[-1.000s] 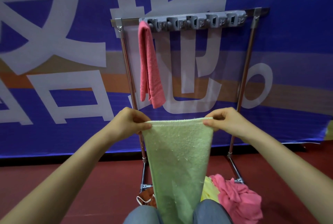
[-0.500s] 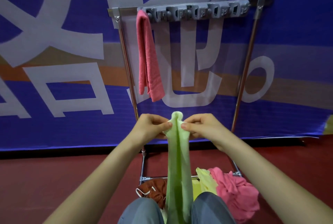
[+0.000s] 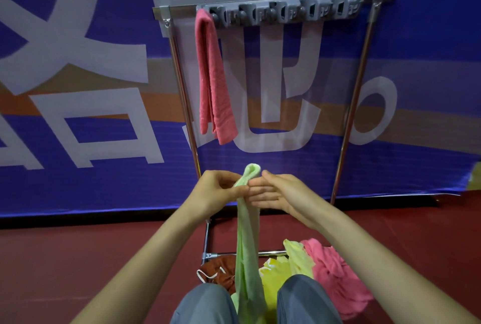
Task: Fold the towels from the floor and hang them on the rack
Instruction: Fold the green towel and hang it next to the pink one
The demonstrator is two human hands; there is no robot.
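Note:
A light green towel (image 3: 247,245), folded lengthwise into a narrow strip, hangs down between my knees. My left hand (image 3: 216,189) pinches its top edge just below the folded tip. My right hand (image 3: 276,194) lies flat against the towel's right side with fingers stretched out, not gripping. The metal rack (image 3: 359,84) stands straight ahead with a grey hook bar (image 3: 283,12) along the top. A folded pink towel (image 3: 212,76) hangs from the bar's left end.
On the red floor by the rack's base lie a crumpled pink towel (image 3: 335,271), a yellow towel (image 3: 291,261) and a brown cloth (image 3: 221,271). A blue printed banner (image 3: 78,63) covers the wall behind. My knees (image 3: 304,297) are at the bottom.
The green towel was spread wide between both hands, then the hands came together and folded it narrow. My right hand has now let go of the edge and flattened against it.

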